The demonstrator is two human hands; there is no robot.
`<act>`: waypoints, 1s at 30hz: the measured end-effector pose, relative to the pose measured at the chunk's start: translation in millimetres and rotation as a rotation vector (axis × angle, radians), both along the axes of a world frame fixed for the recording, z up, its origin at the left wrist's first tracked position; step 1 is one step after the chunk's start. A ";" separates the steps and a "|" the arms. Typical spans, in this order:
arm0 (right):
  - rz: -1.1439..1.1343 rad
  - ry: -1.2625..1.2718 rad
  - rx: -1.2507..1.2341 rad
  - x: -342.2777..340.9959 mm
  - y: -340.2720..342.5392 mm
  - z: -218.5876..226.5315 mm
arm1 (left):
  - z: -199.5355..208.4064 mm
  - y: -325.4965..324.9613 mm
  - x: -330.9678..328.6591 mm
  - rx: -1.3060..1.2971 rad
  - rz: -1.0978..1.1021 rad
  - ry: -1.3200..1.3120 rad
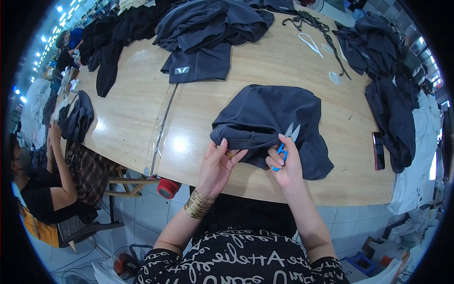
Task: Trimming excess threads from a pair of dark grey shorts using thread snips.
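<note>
head view: we see a dark grey garment [274, 109] spread in loose folds on a pale wooden table [123, 118], near the edge closest to us. the left hand [216, 163] pinches the garment's seamed edge, its thumb on top of the cloth and a gold ring [230, 155] on one finger; a stack of gold bracelets [201, 205] circles the wrist. the right hand [286, 168] has its fingers curled round blue-handled scissors [282, 152], the blades slightly parted and pointing away from us over the cloth, while its thumb and forefinger meet the other end of that edge. the gathered hem lies just right of this hand.

beyond the garment we find a heap of dark grey clothing [213, 28], with black clothing [127, 28] left of it. toward the right lie a white loop [310, 45], a phone [379, 151] and more dark cloth [392, 123]. at our left sits a co-worker [47, 184], and a red round object [167, 188] shows by the table edge.
</note>
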State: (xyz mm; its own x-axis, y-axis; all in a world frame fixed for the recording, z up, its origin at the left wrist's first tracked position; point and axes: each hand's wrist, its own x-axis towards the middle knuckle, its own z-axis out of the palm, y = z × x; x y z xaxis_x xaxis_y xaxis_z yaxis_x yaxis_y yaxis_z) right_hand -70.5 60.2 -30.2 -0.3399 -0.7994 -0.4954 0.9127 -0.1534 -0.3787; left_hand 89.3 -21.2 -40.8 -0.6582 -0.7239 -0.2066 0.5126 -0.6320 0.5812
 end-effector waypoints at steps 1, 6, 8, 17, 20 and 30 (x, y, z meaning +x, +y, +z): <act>-0.009 0.009 -0.003 0.2 2.7 1.7 | 4.2 0.9 -2.0 -0.005 0.002 -0.022; -0.024 0.022 -0.031 0.3 10.3 8.0 | 15.0 3.2 -4.4 -0.003 -0.035 -0.014; -0.030 0.017 0.014 1.6 11.0 12.7 | 16.7 5.7 -5.4 0.009 -0.004 -0.033; -0.015 -0.011 -0.016 -2.0 23.5 8.0 | 13.6 12.8 -5.8 -0.149 0.025 -0.171; -0.015 0.315 0.158 -10.8 35.8 6.1 | 16.7 -1.0 3.8 -0.332 -0.465 -0.486; -0.071 1.463 0.547 -72.5 79.9 17.2 | 23.9 3.7 -9.9 -1.390 -0.281 -0.706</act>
State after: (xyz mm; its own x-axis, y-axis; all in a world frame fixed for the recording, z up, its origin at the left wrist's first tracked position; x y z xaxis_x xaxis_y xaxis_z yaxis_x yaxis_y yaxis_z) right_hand -143.0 140.1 -12.9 -0.7956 -0.6014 0.0728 -0.2877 0.2693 -0.9191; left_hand 79.3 -17.5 -16.8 -0.8607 -0.4777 0.1761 -0.1367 0.5501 0.8238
